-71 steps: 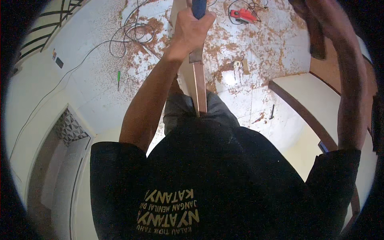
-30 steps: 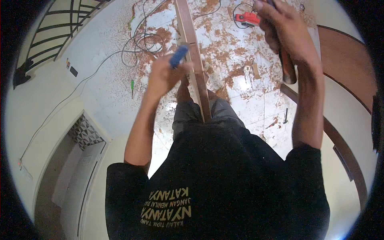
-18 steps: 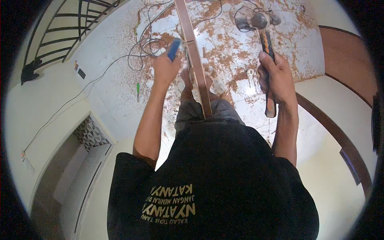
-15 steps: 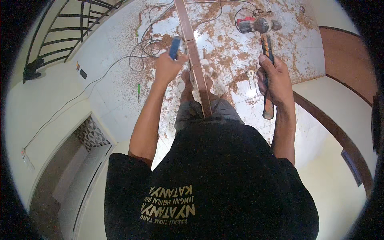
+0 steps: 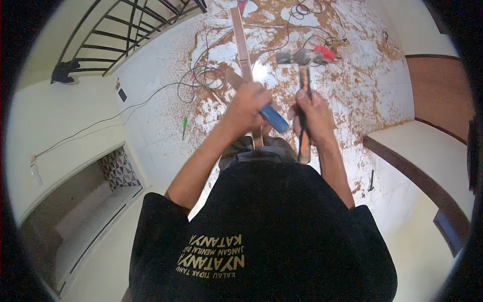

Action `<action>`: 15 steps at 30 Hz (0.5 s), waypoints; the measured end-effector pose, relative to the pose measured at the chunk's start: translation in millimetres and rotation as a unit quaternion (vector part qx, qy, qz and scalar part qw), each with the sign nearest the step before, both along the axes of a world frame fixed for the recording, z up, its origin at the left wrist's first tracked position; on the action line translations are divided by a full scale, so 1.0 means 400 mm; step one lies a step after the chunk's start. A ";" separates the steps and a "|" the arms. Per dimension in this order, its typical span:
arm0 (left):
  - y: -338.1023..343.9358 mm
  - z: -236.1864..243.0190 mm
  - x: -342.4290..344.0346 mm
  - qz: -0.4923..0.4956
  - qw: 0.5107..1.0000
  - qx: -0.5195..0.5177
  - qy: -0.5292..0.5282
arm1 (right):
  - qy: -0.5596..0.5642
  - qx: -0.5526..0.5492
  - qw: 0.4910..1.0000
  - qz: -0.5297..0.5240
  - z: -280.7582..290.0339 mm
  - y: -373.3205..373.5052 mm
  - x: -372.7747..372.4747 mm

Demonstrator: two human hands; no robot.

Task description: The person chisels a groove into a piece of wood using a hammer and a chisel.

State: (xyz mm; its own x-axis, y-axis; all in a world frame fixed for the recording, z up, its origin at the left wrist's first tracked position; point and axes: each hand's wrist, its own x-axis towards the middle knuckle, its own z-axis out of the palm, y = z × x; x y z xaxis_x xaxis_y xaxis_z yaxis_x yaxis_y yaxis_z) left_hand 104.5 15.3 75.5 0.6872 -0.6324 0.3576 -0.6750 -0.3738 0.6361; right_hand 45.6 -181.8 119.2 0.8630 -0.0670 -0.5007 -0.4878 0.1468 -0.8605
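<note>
My left hand (image 5: 247, 106) is closed round a blue-handled chisel (image 5: 274, 119), its handle toward my right hand and its flat blade pointing away to the upper left. Below the chisel a long narrow brown wooden beam (image 5: 240, 43) runs away from between my legs; whether the blade touches it I cannot tell. My right hand (image 5: 316, 117) grips a hammer (image 5: 304, 80) with a black and orange handle, its head on the far side of the hand. The hammer head and chisel blade are blurred by motion.
Wood shavings litter the white tiled floor (image 5: 161, 75). A red tool (image 5: 324, 52) lies beyond the hammer, among dark cables (image 5: 206, 78). A green screwdriver (image 5: 184, 126) and black phone (image 5: 122, 94) lie left, a dark bar (image 5: 372, 180) right. Black metal railing (image 5: 108, 46) stands far left.
My left hand has moved right and nearer, and the chisel has turned so its blue handle points toward me. The hammer has come left and lower, closer to the left hand. The view has shifted.
</note>
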 end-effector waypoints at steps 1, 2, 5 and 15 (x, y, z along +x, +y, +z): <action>-0.015 -0.008 -0.021 0.002 1.000 -0.001 -0.006 | -0.015 -0.038 0.999 0.006 -0.012 0.007 -0.012; -0.028 -0.027 -0.042 -0.001 1.000 -0.013 -0.023 | -0.028 -0.078 0.997 0.011 -0.041 0.013 -0.030; -0.032 -0.080 -0.082 0.026 0.998 -0.035 -0.046 | 0.057 0.000 0.998 0.022 0.015 0.056 -0.078; -0.010 -0.093 -0.192 0.349 0.730 -0.233 0.539 | -0.081 -0.317 0.942 0.079 -0.044 0.111 -0.128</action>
